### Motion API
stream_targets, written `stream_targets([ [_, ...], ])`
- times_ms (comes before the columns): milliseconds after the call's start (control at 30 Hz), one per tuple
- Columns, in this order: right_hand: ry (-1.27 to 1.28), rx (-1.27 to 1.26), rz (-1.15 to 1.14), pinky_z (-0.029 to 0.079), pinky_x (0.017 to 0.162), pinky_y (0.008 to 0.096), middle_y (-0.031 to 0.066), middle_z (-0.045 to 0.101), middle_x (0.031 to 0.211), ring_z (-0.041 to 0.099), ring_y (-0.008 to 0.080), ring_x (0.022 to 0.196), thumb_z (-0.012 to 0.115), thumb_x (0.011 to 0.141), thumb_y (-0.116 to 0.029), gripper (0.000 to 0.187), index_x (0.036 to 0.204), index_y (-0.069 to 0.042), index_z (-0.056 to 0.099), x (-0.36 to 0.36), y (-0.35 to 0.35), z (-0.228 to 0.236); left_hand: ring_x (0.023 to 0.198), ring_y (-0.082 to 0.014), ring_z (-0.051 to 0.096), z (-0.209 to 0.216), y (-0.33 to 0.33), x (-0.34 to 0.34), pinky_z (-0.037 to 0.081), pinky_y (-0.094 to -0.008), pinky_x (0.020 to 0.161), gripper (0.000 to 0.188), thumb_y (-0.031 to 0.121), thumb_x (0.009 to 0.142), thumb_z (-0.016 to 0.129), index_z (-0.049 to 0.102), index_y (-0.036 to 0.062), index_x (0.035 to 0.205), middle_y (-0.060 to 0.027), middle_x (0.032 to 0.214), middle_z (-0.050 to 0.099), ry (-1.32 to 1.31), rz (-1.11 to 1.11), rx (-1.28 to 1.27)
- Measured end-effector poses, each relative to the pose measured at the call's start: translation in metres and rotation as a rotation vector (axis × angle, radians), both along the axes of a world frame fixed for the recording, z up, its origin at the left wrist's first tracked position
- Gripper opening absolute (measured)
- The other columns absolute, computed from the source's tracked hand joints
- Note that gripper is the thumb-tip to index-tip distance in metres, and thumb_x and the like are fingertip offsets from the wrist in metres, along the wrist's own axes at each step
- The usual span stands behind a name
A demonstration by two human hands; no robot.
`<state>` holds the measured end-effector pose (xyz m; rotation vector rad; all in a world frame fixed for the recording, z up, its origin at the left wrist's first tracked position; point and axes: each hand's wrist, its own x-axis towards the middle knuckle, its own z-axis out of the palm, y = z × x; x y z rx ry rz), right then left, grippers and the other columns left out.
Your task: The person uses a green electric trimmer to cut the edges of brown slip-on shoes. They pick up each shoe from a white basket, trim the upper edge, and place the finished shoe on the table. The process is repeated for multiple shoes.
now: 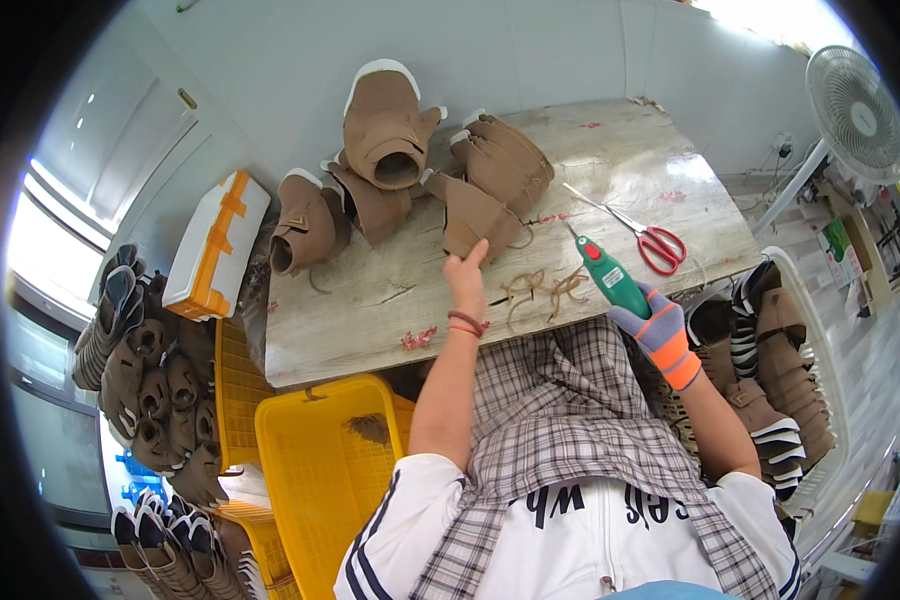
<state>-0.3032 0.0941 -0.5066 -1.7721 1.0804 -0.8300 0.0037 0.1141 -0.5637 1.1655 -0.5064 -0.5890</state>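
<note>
My bare left hand (467, 275) is closed on the lower edge of a brown shoe upper (478, 218) on the table. In my right hand (660, 335), which wears a grey and orange glove, is a green handheld power tool (610, 275) with a red button and a thin metal tip. The tip points toward the shoe upper but stays apart from it. Red-handled scissors (658, 248) lie beyond the tool, blades toward the far left. Tan thread scraps (545, 288) lie between my hands.
More brown uppers (385, 125) stand along the back of the worn table (360, 345). A white box with orange tape (215, 245) is at the left, above yellow crates (320, 470). Stacked uppers (770, 390) fill a rack at the right, near a white fan (855, 120).
</note>
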Motion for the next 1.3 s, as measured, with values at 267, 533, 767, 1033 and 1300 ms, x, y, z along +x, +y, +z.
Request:
stream_targets([
  [267, 0.198, -0.432, 0.021, 0.052, 0.064, 0.0308, 0.0139, 0.067, 0.078, 0.066, 0.0237, 0.068, 0.080, 0.066, -0.037, 0.063, 0.116, -0.005, 0.059, -0.005, 0.005, 0.014, 0.100, -0.0242, 0.060, 0.130, 0.088, 0.057, 0.048, -0.0386, 0.090, 0.028, 0.013, 0.089, 0.056, 0.058, -0.0037, 0.111, -0.0125, 0.111, 0.062, 0.280, -0.148, -0.278],
  [533, 0.151, -0.845, 0.145, 0.048, 0.055, 0.0340, 0.0119, 0.062, 0.068, 0.060, 0.0271, 0.057, 0.082, 0.060, -0.038, 0.066, 0.112, -0.003, 0.060, 0.012, 0.014, 0.040, 0.108, -0.0319, 0.057, 0.150, 0.129, 0.094, 0.046, -0.0456, 0.093, 0.031, 0.013, 0.091, 0.050, 0.053, -0.0043, 0.116, -0.0181, 0.117, 0.059, 0.692, -0.204, -0.339],
  [767, 0.154, -0.926, 0.170, 0.044, 0.049, 0.0329, 0.0086, 0.057, 0.061, 0.054, 0.0251, 0.049, 0.082, 0.060, -0.040, 0.065, 0.110, -0.004, 0.061, 0.016, 0.020, 0.046, 0.103, -0.0303, 0.060, 0.147, 0.119, 0.076, 0.048, -0.0446, 0.091, 0.024, 0.013, 0.091, 0.052, 0.058, -0.0023, 0.109, -0.0164, 0.111, 0.063, 0.749, -0.314, -0.301],
  [1033, 0.187, -0.923, 0.175, 0.044, 0.050, 0.0331, 0.0089, 0.058, 0.062, 0.055, 0.0254, 0.051, 0.082, 0.060, -0.040, 0.065, 0.111, -0.004, 0.061, 0.019, 0.026, 0.056, 0.106, -0.0318, 0.058, 0.141, 0.105, 0.055, 0.046, -0.0461, 0.092, 0.028, 0.014, 0.091, 0.051, 0.054, -0.0033, 0.113, -0.0174, 0.114, 0.060, 0.783, -0.311, -0.265],
  [1300, 0.098, -0.900, 0.188, 0.046, 0.051, 0.0334, 0.0105, 0.060, 0.065, 0.057, 0.0266, 0.052, 0.082, 0.060, -0.037, 0.064, 0.111, -0.004, 0.061, 0.028, 0.029, 0.063, 0.110, -0.0305, 0.055, 0.140, 0.104, 0.028, 0.044, -0.0454, 0.095, 0.031, 0.014, 0.092, 0.050, 0.052, -0.0033, 0.117, -0.0166, 0.120, 0.057, 0.717, -0.285, -0.322],
])
